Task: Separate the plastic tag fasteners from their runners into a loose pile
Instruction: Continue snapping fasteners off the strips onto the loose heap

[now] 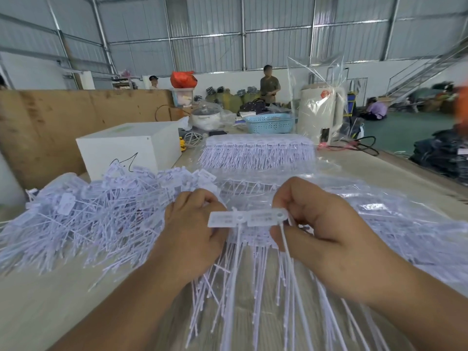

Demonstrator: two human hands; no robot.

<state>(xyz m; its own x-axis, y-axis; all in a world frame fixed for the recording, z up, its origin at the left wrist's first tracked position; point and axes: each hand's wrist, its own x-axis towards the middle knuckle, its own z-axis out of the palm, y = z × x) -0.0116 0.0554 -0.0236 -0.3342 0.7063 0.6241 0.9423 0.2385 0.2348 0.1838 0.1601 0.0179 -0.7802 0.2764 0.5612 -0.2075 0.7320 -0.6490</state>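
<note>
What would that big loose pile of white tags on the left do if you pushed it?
The loose pile would probably slide and spread rather than move as one block: its pieces lie crisscrossed, not bundled. It looks light, being thin plastic. The long tails likely bend, as those hanging below the hands droop and splay.

The person is showing two bare forearms and two bare hands. The left hand (pixel 195 231) and the right hand (pixel 311 224) are wearing no gloves, rings or watch. No sleeve is reaching into view on either arm. The fingernails are looking short.
</note>
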